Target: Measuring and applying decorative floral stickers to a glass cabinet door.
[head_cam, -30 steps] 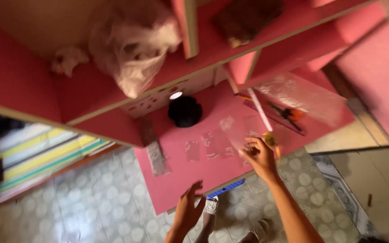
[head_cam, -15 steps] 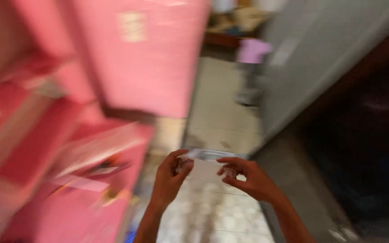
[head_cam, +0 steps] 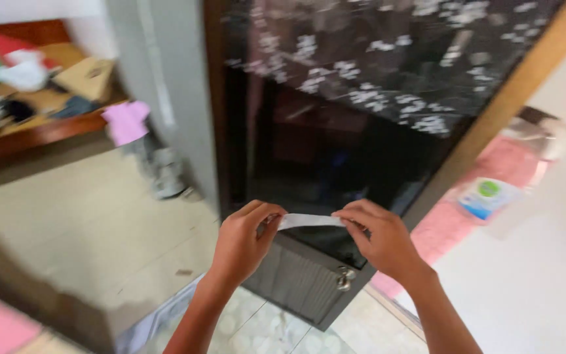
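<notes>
A short strip of pale tape [head_cam: 309, 221] is stretched between both my hands. My left hand [head_cam: 244, 241] pinches its left end and my right hand [head_cam: 378, 237] pinches its right end. The strip hangs level in front of a dark glass door panel [head_cam: 335, 131] with a white flower pattern near its top. Below my hands is the door's grey lower part with a small metal latch [head_cam: 344, 278].
A wooden frame edge [head_cam: 492, 118] runs diagonally to the right of the glass. A grey wall post [head_cam: 165, 98] stands on the left. Behind it a wooden bench [head_cam: 40, 124] holds clothes and a cardboard box. A pink shelf with a white bottle [head_cam: 486, 196] sits at the right.
The view has swung away from the pink shelves to the dark glass door. Both hands came together and now hold the tape strip taut between them.
</notes>
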